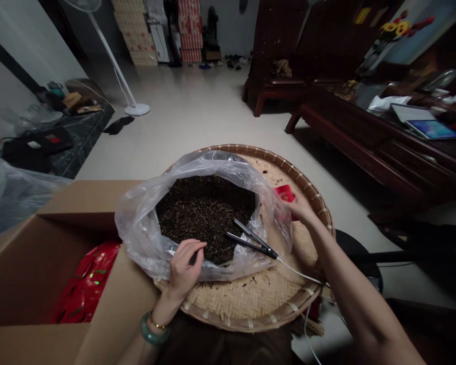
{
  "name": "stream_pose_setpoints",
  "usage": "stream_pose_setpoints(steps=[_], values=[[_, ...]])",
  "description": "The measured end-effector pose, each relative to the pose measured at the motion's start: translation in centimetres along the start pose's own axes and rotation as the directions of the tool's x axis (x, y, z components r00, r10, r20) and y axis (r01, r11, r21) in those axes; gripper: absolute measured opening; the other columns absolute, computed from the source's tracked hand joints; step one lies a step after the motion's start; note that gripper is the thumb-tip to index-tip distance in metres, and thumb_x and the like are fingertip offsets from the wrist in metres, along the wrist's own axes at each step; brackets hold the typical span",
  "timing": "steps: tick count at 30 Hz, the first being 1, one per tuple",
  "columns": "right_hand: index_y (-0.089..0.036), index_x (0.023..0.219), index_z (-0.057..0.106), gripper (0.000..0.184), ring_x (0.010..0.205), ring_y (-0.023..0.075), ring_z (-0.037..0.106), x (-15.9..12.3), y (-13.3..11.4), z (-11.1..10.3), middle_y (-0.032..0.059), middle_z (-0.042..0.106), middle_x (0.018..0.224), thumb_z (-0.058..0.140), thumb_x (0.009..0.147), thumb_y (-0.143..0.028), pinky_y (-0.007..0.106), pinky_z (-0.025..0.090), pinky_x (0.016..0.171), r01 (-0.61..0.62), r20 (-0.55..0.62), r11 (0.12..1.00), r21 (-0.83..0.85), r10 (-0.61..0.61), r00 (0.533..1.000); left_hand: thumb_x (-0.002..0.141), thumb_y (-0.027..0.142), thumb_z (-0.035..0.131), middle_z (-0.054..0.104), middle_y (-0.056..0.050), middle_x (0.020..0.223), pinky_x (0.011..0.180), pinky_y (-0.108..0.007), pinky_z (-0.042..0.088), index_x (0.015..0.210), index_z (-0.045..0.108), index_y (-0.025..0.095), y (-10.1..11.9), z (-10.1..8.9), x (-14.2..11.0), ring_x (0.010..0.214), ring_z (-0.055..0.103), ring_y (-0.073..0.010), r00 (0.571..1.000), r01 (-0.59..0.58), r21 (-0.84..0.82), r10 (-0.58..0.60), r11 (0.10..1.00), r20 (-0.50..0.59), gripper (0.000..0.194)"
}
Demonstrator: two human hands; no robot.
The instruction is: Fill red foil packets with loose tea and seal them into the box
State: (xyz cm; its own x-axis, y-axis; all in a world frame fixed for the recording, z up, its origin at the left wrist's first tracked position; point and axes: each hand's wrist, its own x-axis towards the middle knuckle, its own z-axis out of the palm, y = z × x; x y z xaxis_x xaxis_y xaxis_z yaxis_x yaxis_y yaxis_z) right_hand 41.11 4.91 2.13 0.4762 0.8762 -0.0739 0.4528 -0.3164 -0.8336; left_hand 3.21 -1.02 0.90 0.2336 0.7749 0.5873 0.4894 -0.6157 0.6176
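A clear plastic bag (137, 213), its mouth spread wide, holds dark loose dried leaves (209, 218) that look like tea. It rests on a round woven bamboo tray (228, 299). My left hand (186, 266) hovers over the bag's near rim, fingers loosely curled and thumb a little apart, with nothing visible in it. At the bag's right side my right hand (298, 207) grips a small red packet (285, 192); the plastic partly covers the packet. A black hair straightener (256, 243) with a white cord lies across the bag's near right edge, its jaws apart.
To the left stands an open cardboard box (72, 197) with several shiny red packets (87, 279) inside. A white fan stand (137, 109) is on the floor farther off. Dark wooden furniture (365, 137) lines the right, with a tablet (431, 128) on top.
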Motion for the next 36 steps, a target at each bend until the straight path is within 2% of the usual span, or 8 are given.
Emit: stream_pose_setpoints(steps=[3, 6, 10, 14, 19, 22, 31, 36], values=[[-0.018, 0.098, 0.057, 0.047, 0.062, 0.0168, 0.062, -2.7, -1.7, -3.3, 0.0020, 0.066, 0.078, 0.075, 0.062, -0.044, 0.029, 0.052, 0.058, -0.056, -0.130, 0.932, 0.359, 0.109, 0.986, 0.083, 0.009, 0.053, 0.069, -0.005, 0.083, 0.075, -0.032, 0.053, 0.090, 0.066, 0.018, -0.1, 0.1, -0.1, 0.082, 0.064, -0.0171, 0.999, 0.045, -0.014, -0.045, 0.999, -0.004, 0.018], [-0.022, 0.094, 0.058, 0.038, 0.062, 0.0164, 0.062, -7.8, -4.7, -3.1, 0.0015, 0.066, 0.078, 0.074, 0.066, -0.044, 0.028, 0.052, 0.057, -0.045, 0.020, 0.912, 0.408, 0.041, 0.999, 0.084, 0.013, 0.053, 0.069, -0.006, 0.090, 0.075, -0.032, 0.053, 0.103, 0.062, 0.018, 0.0, 0.3, -0.3, 0.084, 0.064, -0.0170, 0.991, 0.131, -0.063, -0.132, 0.989, -0.015, 0.021], [-0.023, 0.106, 0.060, 0.034, 0.077, 0.0194, 0.064, -14.7, -7.9, 3.4, 0.0036, 0.068, 0.091, 0.067, 0.076, -0.037, 0.032, 0.053, 0.068, 0.030, 0.502, 0.949, 0.315, -0.193, 0.843, 0.081, 0.016, 0.059, 0.066, -0.010, 0.108, 0.073, -0.032, 0.054, 0.118, 0.053, 0.020, 1.1, -0.3, 0.1, 0.091, 0.063, -0.0192, 0.994, 0.101, -0.116, -0.106, 0.988, -0.035, 0.038], [-0.019, 0.113, 0.057, 0.039, 0.085, 0.0198, 0.062, -17.1, -9.0, 9.2, 0.0037, 0.067, 0.097, 0.066, 0.077, -0.032, 0.034, 0.050, 0.078, 0.159, 0.621, 0.946, 0.281, -0.306, 0.722, 0.074, 0.024, 0.068, 0.058, -0.015, 0.125, 0.088, -0.042, 0.051, 0.120, 0.054, 0.020, 2.3, -1.6, 1.0, 0.112, 0.056, -0.0278, 0.981, 0.160, -0.090, -0.148, 0.983, 0.126, 0.048], [-0.018, 0.133, 0.039, 0.069, 0.083, 0.0200, 0.062, -16.6, -9.4, 10.8, 0.0066, 0.066, 0.101, 0.070, 0.072, -0.027, 0.033, 0.049, 0.076, 0.287, 0.654, 0.942, 0.171, -0.327, 0.683, 0.072, 0.028, 0.068, 0.068, -0.010, 0.113, 0.086, -0.039, 0.055, 0.120, 0.055, 0.018, 1.5, -2.4, 1.1, 0.099, 0.066, -0.0242, 0.724, 0.663, -0.263, -0.510, 0.701, 0.465, 0.051], [-0.019, 0.135, 0.039, 0.072, 0.085, 0.0210, 0.063, -16.1, -9.4, 10.7, 0.0071, 0.066, 0.103, 0.072, 0.072, -0.029, 0.034, 0.048, 0.078, 0.367, 0.652, 0.923, 0.118, -0.351, 0.672, 0.072, 0.031, 0.066, 0.071, -0.008, 0.103, 0.084, -0.039, 0.056, 0.109, 0.059, 0.016, 0.6, -2.4, 0.9, 0.092, 0.068, -0.0237, 0.661, 0.745, -0.311, -0.592, 0.590, 0.461, 0.041], [-0.016, 0.109, 0.061, 0.040, 0.086, 0.0209, 0.062, -15.8, -8.9, 10.9, 0.0063, 0.068, 0.098, 0.071, 0.073, -0.029, 0.032, 0.047, 0.077, 0.321, 0.589, 0.946, 0.046, -0.285, 0.757, 0.079, 0.026, 0.060, 0.067, -0.011, 0.112, 0.088, -0.038, 0.053, 0.116, 0.054, 0.017, -0.2, -2.7, 1.0, 0.099, 0.066, -0.0234, 0.951, 0.219, 0.083, -0.232, 0.972, 0.205, 0.038], [-0.017, 0.110, 0.059, 0.037, 0.088, 0.0209, 0.060, -16.8, -9.5, 10.3, 0.0068, 0.065, 0.100, 0.068, 0.076, -0.027, 0.033, 0.046, 0.078, 0.379, 0.585, 0.924, 0.043, -0.331, 0.741, 0.085, 0.020, 0.053, 0.072, -0.009, 0.098, 0.074, -0.029, 0.056, 0.116, 0.055, 0.017, -0.1, -2.6, 0.0, 0.079, 0.070, -0.0195, 0.986, 0.108, 0.249, -0.136, 0.963, 0.098, 0.032]])
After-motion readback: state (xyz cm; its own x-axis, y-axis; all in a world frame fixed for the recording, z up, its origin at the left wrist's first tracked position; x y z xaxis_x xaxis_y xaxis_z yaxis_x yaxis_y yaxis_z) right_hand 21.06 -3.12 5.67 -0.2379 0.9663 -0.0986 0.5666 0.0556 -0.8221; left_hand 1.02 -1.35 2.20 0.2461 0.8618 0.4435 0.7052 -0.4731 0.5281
